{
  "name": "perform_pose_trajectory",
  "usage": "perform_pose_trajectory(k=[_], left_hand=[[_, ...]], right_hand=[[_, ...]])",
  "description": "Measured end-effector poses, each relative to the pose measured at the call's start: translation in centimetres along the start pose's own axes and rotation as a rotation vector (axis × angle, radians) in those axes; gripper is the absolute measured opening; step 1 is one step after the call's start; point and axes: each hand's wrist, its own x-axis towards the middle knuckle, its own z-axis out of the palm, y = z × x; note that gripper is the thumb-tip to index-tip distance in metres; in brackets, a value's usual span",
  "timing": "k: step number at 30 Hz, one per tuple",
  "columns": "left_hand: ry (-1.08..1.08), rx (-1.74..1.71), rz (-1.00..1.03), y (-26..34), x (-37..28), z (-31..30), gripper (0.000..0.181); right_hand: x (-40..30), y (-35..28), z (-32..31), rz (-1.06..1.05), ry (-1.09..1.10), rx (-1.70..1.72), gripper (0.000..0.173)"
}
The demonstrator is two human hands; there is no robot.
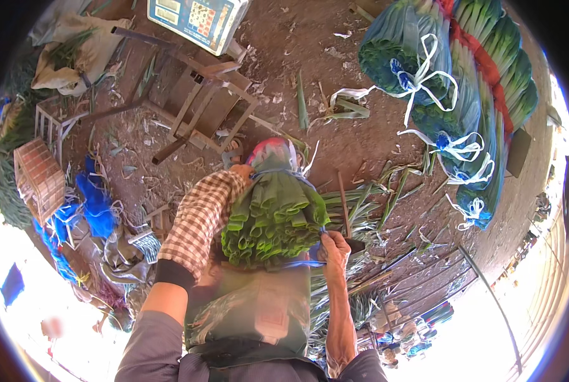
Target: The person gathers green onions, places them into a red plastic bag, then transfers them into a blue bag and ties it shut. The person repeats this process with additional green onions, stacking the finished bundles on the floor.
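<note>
A thick bundle of green onions lies before me, its trimmed green ends facing me. Thin blue plastic edging crosses over the far part of the bundle, and another blue stretch runs below its near end. My left hand, below a checked sleeve, is at the far left side of the bundle, closed at the end of that edging; its fingers are partly hidden. At the near right side my right hand pinches the blue plastic between thumb and fingers. Clear wrapping with red on it covers the bundle's far end.
A digital scale stands ahead by a metal frame. Wrapped onion bundles with white ties lie right. Loose leaves litter the dirt floor. A brick-patterned box and blue plastic are left.
</note>
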Motion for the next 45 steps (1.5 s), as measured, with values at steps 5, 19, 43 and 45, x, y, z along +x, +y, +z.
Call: perform_pose_trajectory(k=[5, 19, 43, 45], left_hand=[[0.307, -0.192, -0.238, 3.5, -3.4, 0.2, 0.029], [0.789, -0.657, 0.02, 9.0, -20.3, -1.8, 0.011], [-0.104, 0.249, -0.062, 21.2, -3.2, -8.0, 0.07], [0.179, 0.245, -0.028, 15.2, 0.1, -6.8, 0.064]], right_hand=[[-1.2, -0.4, 0.2, 0.007, 0.032, 0.03, 0.01], [-6.5, -4.0, 4.1, -0.077, 0.032, 0.028, 0.013], [-8.2, -2.2, 4.3, -0.401, -0.031, -0.217, 0.01], [-8.1, -2.9, 5.0, -0.442, -0.064, -0.208, 0.01]])
